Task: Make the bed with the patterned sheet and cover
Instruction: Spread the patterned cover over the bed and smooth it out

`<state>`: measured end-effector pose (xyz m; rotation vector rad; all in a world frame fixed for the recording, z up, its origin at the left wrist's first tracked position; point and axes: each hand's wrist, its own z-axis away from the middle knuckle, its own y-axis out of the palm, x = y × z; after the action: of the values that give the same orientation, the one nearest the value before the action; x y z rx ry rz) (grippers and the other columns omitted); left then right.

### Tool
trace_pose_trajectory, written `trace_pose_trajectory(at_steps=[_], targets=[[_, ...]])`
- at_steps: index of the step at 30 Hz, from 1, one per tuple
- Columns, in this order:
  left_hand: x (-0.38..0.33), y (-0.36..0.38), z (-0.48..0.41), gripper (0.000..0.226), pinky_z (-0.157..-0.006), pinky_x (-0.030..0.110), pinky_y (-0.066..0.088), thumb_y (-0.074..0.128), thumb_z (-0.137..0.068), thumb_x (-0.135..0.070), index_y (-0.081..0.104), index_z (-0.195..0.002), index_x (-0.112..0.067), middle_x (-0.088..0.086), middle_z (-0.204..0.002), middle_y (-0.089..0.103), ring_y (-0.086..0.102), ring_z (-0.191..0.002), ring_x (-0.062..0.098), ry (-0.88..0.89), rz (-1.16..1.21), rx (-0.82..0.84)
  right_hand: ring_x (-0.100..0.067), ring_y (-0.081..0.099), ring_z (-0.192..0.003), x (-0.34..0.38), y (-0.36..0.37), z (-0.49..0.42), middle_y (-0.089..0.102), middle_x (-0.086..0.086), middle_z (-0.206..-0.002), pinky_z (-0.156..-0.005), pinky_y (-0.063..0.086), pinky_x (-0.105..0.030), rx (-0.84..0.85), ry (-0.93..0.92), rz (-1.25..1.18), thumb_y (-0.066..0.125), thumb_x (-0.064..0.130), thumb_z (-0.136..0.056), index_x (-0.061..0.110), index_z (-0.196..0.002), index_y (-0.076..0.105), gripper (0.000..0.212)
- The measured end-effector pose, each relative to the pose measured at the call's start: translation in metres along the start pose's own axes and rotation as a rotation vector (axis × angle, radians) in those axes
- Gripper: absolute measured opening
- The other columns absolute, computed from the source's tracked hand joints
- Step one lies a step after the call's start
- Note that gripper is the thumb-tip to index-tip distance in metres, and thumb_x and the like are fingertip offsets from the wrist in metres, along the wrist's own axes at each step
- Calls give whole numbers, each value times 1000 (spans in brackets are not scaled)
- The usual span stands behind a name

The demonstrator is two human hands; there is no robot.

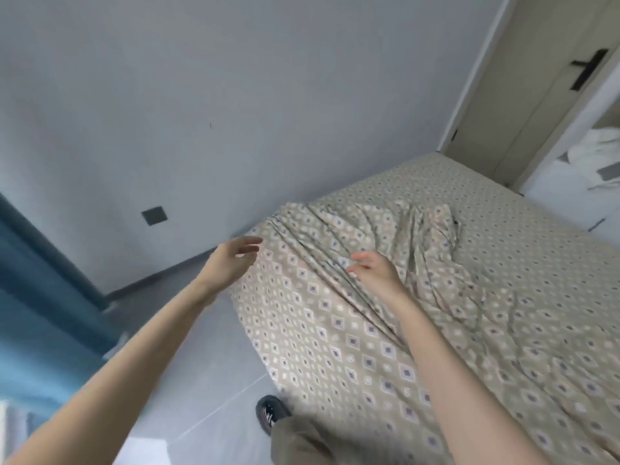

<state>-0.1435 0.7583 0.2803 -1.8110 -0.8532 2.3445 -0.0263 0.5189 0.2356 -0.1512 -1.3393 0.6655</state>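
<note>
Two bare arms reach from a head-worn camera toward the corner of a bed [302, 347]. Far to the left of the fingers hangs a blue curtain [37, 290]. Between the curtain and the left hand, a dark square wall plate [154, 215] sits on a pale grey wall [201, 95], above a grey tiled floor [188, 364].

The left hand [231, 260] is held out at the bed's corner. Its fingers [250, 241] are nearly straight and loosely spread, and hold nothing. Their tips reach the edge of the patterned fabric, but it is unclear whether they touch it. Below these fingers, closer to the camera, a dark shoe [270, 411] and an olive trouser leg [295, 441] stand beside the bed.

Between the two hands and beyond them, the cover [402, 229] lies bunched in long folds on the bed. It is beige with small diamond shapes.

The right hand [379, 270] is over these folds, palm down. Its fingers [360, 258] are relaxed, slightly curled and apart, and grip nothing. It is unclear whether they rest on the cloth.

To the right of these fingers and past them, the sheet [523, 250], in the same pattern, lies flat across the mattress.

Well beyond the right fingers, at the upper right, is a cream door [523, 95] with a black handle [588, 67]. At the right edge is a heap of white bedding [600, 152].
</note>
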Motion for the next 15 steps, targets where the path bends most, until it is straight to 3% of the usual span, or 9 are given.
trace_pose_trajectory(at_steps=[2, 8, 11, 15], targets=[[7, -27, -33, 35, -80, 22, 40, 46, -94, -6, 56, -126, -17, -2, -115, 59, 55, -102, 12, -27, 10, -36, -16, 61, -99, 28, 26, -37, 64, 1, -107, -91, 47, -31, 34, -33, 15, 61, 17, -87, 23, -104, 59, 18], [9, -92, -154, 34, -79, 22, 40, 46, -95, -6, 57, -125, -16, 1, -115, 59, 54, -101, 12, -45, 34, -104, -16, 61, -96, 108, 90, -161, 64, 0, -105, -94, 48, -34, 92, -92, 16, 63, 16, -86, 22, -105, 60, 20], [3, -124, -219, 34, -81, 22, 40, 45, -94, -6, 58, -124, -17, 1, -116, 59, 53, -100, 11, -39, 30, -118, -17, 62, -96, 148, 117, -221, 64, 0, -103, -94, 48, -36, 100, -117, 19, 64, 16, -86, 18, -107, 61, 21], [-1, -160, -291, 33, -84, 22, 38, 45, -94, -7, 58, -122, -20, -1, -117, 59, 54, -101, 11, -34, 46, -106, -14, 63, -92, 191, 144, -284, 67, 1, -96, -86, 49, -28, 108, -89, 17, 62, 13, -85, 17, -107, 63, 22]])
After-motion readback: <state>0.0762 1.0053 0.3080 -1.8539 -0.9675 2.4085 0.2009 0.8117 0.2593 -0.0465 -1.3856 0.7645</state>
